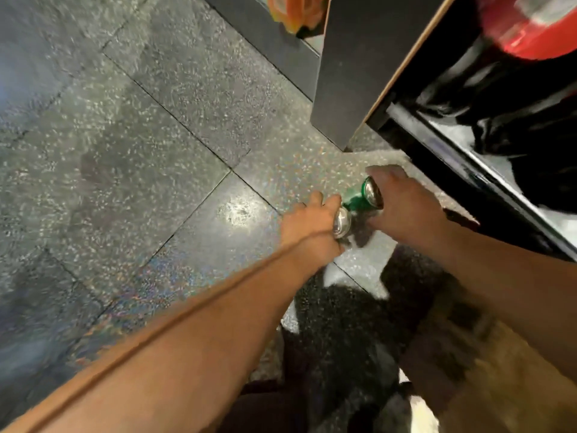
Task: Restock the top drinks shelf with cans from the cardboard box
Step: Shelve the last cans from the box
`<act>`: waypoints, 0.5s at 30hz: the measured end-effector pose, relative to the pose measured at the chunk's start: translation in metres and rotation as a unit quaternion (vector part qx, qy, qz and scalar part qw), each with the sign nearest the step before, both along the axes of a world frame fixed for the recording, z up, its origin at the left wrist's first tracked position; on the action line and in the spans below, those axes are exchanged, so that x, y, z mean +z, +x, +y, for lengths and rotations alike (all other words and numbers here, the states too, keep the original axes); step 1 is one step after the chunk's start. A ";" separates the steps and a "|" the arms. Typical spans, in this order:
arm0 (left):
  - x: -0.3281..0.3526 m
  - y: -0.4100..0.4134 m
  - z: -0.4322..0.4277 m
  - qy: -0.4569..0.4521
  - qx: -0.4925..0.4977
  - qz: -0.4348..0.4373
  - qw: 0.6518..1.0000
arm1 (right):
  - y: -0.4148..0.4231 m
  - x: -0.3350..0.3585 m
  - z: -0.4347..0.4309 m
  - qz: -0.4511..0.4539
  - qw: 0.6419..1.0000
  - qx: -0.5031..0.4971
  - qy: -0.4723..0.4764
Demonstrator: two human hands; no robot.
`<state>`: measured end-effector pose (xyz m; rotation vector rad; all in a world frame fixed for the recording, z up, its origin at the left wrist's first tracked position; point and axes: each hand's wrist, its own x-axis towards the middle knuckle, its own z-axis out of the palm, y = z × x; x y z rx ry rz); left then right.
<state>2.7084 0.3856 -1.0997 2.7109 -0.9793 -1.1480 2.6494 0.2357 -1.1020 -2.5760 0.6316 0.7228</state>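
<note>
**Green can (354,200) in right hand (406,207), second can (342,225) in left hand (307,223)**

- Both hands are low over the floor (140,135), which is speckled grey tile. The two cans are close together, nearly touching, and neither rests on anything.
- Right hand: fingers and thumb curl round the green can. The can is tilted, with its silver end facing up toward the camera.
- Left hand: fingers wrap the second can. Only its silver end shows, the body is hidden by the hand, so I can't tell its colour.
- Cardboard box (487,385): a brown, blurred shape at lower right, under the right forearm. Can't see its contents.
- Black shelf unit (468,173) runs along the right edge, just beyond the right hand. It holds glossy dark items and a blurred red item (530,29) further up.
- A dark upright panel (343,73) stands left of the shelf unit, with an orange pack (296,14) past it at the top
- The whole frame is motion-blurred, so no labels are readable
</note>
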 end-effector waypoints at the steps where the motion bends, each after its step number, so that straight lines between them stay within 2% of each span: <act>1: -0.006 -0.001 0.000 -0.010 -0.001 -0.009 1.000 | 0.001 -0.005 0.001 -0.013 1.000 0.005 -0.016; 5: -0.012 0.002 0.003 -0.058 0.007 -0.021 0.998 | 0.004 -0.012 0.004 -0.057 0.998 -0.007 -0.017; 8: 0.009 0.005 0.012 -0.078 0.036 -0.009 0.996 | 0.000 0.010 0.002 -0.082 0.996 -0.022 -0.010; 11: 0.055 0.010 0.023 -0.091 0.032 -0.015 0.995 | -0.003 0.060 0.001 -0.075 0.997 -0.020 -0.013; 15: 0.148 0.017 0.027 -0.091 0.028 -0.047 0.994 | -0.004 0.156 0.003 -0.080 0.996 -0.026 -0.032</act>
